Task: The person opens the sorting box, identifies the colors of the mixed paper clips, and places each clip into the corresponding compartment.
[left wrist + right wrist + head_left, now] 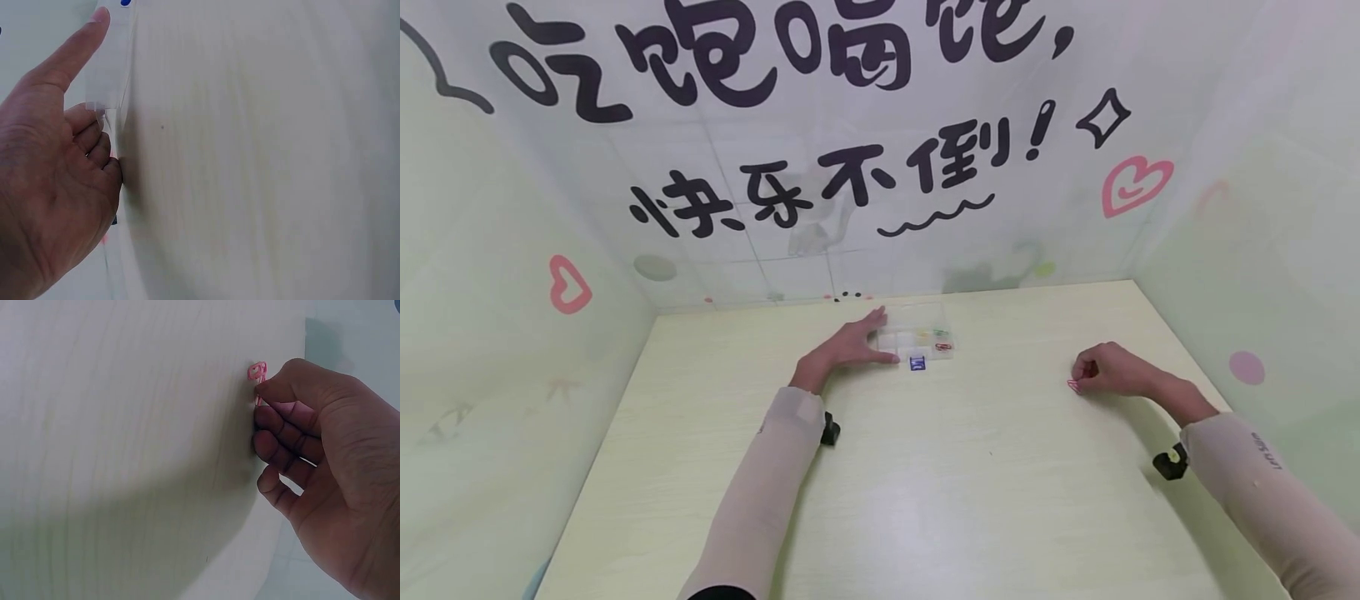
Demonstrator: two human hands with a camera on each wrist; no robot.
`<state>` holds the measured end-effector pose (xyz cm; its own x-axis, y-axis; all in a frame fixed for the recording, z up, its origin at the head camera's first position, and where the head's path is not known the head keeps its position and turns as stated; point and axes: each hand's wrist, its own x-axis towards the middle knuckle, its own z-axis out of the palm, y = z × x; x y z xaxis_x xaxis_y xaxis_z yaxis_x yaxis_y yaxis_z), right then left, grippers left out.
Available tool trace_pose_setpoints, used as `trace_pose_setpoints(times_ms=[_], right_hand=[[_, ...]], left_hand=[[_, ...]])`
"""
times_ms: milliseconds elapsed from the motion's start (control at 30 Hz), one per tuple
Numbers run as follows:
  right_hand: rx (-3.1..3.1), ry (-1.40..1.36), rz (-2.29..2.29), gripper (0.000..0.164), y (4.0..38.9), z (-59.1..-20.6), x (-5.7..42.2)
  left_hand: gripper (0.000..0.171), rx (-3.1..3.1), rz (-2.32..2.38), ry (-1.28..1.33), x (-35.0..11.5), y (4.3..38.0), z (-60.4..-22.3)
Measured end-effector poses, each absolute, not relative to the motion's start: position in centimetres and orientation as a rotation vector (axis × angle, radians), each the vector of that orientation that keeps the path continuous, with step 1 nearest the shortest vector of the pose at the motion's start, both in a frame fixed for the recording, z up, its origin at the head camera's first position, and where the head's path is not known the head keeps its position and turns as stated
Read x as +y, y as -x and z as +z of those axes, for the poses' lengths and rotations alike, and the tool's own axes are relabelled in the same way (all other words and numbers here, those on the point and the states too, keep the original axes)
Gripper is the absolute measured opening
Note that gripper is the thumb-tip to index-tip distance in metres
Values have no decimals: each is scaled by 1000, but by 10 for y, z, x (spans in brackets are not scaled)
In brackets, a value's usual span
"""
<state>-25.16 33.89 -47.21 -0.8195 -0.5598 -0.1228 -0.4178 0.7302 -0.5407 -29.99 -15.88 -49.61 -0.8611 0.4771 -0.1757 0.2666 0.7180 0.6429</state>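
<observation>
A clear plastic compartment box (887,342) stands at the back of the table, its transparent lid (917,314) raised behind it. My left hand (853,343) holds the box's left end, thumb along the front and fingers toward the back. In the left wrist view the thumb of that hand (53,131) lies against the clear wall (112,72). Red paper clips (943,347) and green paper clips (940,332) lie in right-hand compartments; something yellowish (922,337) sits beside them. Far to the right, my right hand (1111,369) pinches pink paper clips (257,370) between thumb and forefinger, at the tabletop; their exact number is unclear.
A blue label (917,363) shows at the box's front. The pale wooden table (940,467) meets a printed white backdrop (820,275) behind and fabric walls at both sides. Black wrist cameras (830,429) sit under both sleeves.
</observation>
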Motion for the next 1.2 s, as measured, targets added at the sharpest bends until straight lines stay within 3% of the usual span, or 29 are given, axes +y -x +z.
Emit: trace_pose_setpoints(times_ms=[567,1200], right_hand=[[2742,819,-801,15,257,-466,327],[2754,1041,-818,11,275,-449,270]], left_hand=[[107,2599,887,-578,-158,300,-494],[107,2600,891,-565,-157,300,-494]])
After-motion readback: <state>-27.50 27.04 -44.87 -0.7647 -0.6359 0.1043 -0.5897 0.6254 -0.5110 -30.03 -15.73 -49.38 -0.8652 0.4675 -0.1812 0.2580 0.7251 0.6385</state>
